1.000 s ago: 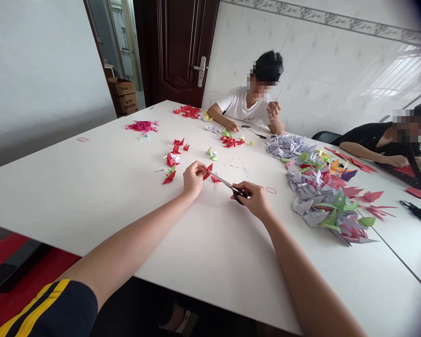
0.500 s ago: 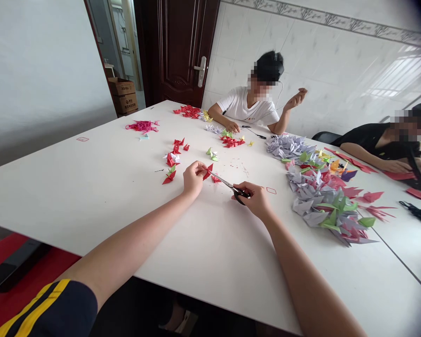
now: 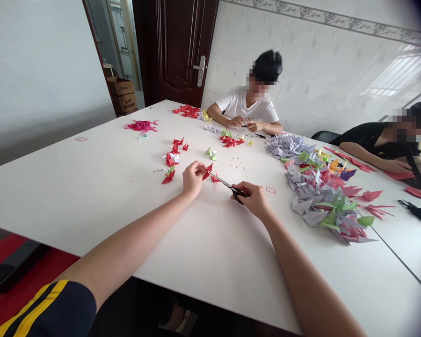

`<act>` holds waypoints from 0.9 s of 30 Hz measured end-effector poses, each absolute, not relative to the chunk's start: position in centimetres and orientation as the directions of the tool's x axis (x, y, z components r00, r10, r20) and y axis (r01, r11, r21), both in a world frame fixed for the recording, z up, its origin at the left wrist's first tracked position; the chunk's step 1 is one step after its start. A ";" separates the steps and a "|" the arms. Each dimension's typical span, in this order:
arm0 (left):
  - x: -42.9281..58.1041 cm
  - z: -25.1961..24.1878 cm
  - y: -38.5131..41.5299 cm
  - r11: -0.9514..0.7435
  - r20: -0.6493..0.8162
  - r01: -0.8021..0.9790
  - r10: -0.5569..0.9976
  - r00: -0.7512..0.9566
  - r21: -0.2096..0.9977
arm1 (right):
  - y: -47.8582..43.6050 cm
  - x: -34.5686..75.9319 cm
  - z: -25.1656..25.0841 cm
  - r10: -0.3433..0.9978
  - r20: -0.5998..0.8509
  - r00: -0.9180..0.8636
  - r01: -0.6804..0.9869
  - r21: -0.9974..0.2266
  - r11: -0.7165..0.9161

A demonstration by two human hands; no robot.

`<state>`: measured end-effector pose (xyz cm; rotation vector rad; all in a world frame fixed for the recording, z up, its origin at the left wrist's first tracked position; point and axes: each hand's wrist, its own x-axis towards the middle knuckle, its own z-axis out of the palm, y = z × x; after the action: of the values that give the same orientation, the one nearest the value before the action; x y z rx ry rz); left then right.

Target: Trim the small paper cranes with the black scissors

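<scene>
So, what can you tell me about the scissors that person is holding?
The scissors are small, with black handles and slim, shiny metal blades. The right hand grips the handles, which it mostly hides. The blades look nearly closed and point toward the left hand, just above the white table, their tip reaching the red folded paper pinched there. Whether they bite into the paper is too small to tell.

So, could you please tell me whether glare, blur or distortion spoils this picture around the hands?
Head view: bright glare streaks the glossy white wall tiles at upper right; dark vignetting clips the right corners; wide-angle stretch bows the white table; the left hand and right hand are sharp and evenly lit.
</scene>
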<state>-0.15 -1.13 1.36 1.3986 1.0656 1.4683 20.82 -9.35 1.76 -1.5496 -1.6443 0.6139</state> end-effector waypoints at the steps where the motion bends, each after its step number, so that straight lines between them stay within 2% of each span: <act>1: -0.1 1.3 -1.1 -0.303 0.302 -0.009 0.952 -0.041 0.953 | -9.4 20.8 1.8 0.977 0.206 0.048 0.597 -0.790 0.138; 8: -0.2 1.5 -1.2 -0.269 0.269 0.007 0.962 -0.053 0.963 | -9.4 20.5 1.9 0.967 0.243 0.070 0.606 -0.781 0.153; 19: -0.1 1.4 -1.1 -0.193 0.194 0.029 0.980 -0.048 0.981 | -9.1 20.3 1.2 0.881 0.469 0.067 0.758 -0.598 0.261; 24: 0.3 0.9 -1.4 -0.162 0.163 -0.022 0.985 0.052 0.987 | -9.0 21.0 1.4 0.805 0.540 0.247 0.744 -0.637 0.199; 27: 0.3 0.8 -1.4 -0.166 0.168 -0.036 0.984 0.053 0.985 | -8.9 21.6 1.4 0.799 0.540 0.265 0.734 -0.651 0.196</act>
<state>0.34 -1.38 0.79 1.3334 1.0607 1.3040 21.56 -8.90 1.38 -1.5438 -1.4759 0.0828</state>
